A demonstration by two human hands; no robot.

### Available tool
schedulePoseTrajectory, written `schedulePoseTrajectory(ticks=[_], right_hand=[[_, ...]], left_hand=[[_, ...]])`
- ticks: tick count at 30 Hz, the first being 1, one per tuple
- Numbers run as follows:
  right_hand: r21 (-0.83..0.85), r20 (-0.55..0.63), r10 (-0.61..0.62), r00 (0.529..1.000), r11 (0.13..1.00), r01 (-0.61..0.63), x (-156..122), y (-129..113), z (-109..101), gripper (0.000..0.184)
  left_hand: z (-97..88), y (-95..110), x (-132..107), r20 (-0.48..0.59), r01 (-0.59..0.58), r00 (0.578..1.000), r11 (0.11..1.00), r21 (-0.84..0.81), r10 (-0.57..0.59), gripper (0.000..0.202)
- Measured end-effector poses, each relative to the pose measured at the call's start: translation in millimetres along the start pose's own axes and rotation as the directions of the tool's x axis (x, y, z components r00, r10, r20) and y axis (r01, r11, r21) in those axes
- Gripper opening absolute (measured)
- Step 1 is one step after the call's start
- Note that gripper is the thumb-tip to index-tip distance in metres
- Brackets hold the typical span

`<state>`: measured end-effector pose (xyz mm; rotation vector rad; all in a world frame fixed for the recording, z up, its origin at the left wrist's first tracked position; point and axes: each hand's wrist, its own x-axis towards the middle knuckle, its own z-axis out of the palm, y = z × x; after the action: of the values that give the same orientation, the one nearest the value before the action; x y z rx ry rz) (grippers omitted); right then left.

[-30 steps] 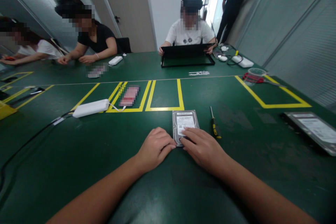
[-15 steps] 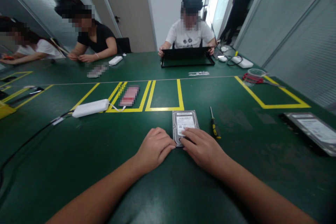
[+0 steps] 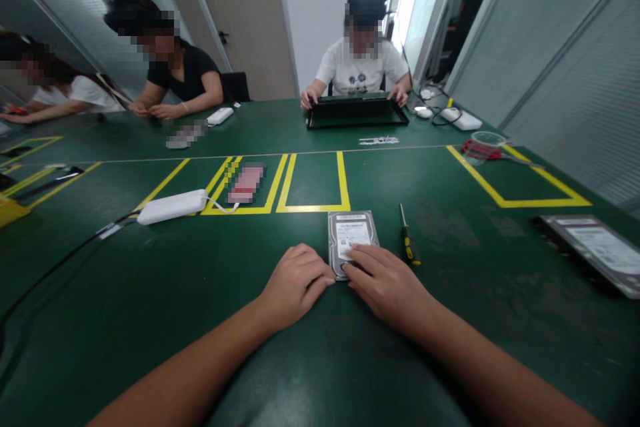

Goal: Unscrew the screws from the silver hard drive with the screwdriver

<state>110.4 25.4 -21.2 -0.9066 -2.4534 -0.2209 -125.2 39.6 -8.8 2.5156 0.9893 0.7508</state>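
At the far left, a dark cable (image 3: pixel 65 263) is run across the tabletop (image 3: pixel 150 293) toward a white elongated device (image 3: pixel 173 207), by which a pink phone (image 3: pixel 247 182) is connected through a short white lead. The phone is placed among strips of yellow tape (image 3: pixel 240 210).

Farther right and nearer, the left hand (image 3: pixel 300 282) is rested on the tabletop beside a hard drive (image 3: pixel 350 230). Its fingers are curled and pressed together, and their tips are brought to the drive's near left corner; whether that corner is pinched cannot be told.

The drive is laid flat on the tabletop between the two hands, with its labelled face turned up. Its long axis is run from near to far, and one short end is pointed at the far side, where a narrow printed strip is seen. The near right part is covered by the right hand (image 3: pixel 393 283). There the fingers are slightly spread: two tips are laid on the drive, one on the label and one nearer, while a lower digit is held just off the near edge.

To the right, a black and yellow screwdriver (image 3: pixel 410 245) is left lying apart from the right hand, its shaft pointed far. At the far right, a second drive (image 3: pixel 600 247) is placed label up, well apart from the first.
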Motion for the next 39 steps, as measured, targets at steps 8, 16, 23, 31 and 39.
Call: schedulePoseTrajectory(ticks=[8,16,23,31,39], right_hand=[[0.001,0.01,0.007,1.0,1.0,-0.007,2.1,0.3,0.0,0.025],[0.009,0.006,-0.001,1.0,1.0,0.0,0.8,1.0,-0.2,0.024],[0.01,0.005,0.001,1.0,1.0,-0.001,1.3,0.3,-0.8,0.024],[0.003,0.013,-0.005,1.0,1.0,0.005,1.6,-0.3,-1.2,0.025],[0.002,0.038,-0.013,0.999,1.0,0.013,0.3,-0.2,-1.6,0.027]], left_hand=[[-0.5,-0.2,2.9,0.002,0.028,1.0,0.996,-0.088,-0.028,0.016],[-2.9,0.2,3.9,0.003,0.037,0.999,0.991,-0.128,-0.037,0.011],[-3.7,-2.0,3.3,0.018,-0.003,1.0,0.997,-0.071,0.004,0.012],[-3.1,0.0,0.2,0.028,-0.072,0.997,0.994,0.086,0.07,0.014],[-4.8,2.3,-2.6,0.003,-0.161,0.986,0.963,0.214,0.165,0.015]])
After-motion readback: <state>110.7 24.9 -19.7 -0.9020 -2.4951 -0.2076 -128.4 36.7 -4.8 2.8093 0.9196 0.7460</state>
